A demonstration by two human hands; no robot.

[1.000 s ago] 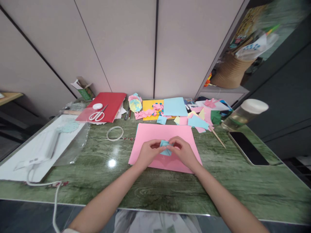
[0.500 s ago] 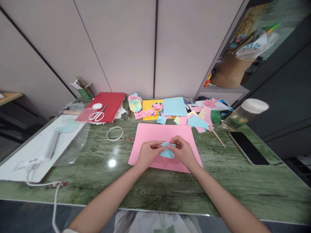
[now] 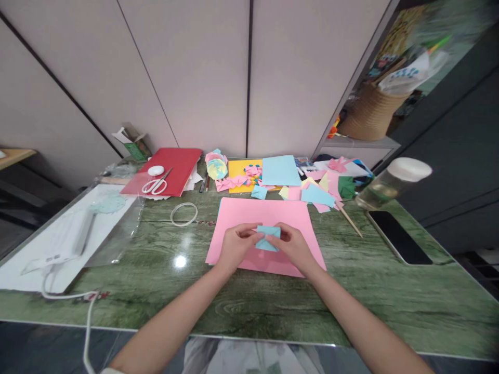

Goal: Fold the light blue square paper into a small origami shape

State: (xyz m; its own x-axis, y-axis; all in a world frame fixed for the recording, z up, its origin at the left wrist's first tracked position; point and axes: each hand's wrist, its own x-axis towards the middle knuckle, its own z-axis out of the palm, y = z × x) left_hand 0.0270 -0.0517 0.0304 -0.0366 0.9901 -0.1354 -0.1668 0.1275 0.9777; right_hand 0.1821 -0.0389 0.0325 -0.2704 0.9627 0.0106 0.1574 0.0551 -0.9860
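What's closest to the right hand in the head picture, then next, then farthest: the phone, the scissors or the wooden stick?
1. Wooden stick: just right of the right hand.
2. Phone: farther right.
3. Scissors: far left, on the red folder.

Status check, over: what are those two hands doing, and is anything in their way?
Left hand and right hand both pinching folded blue paper. Held over pink sheet. Scissors and phone aside, not in the way.
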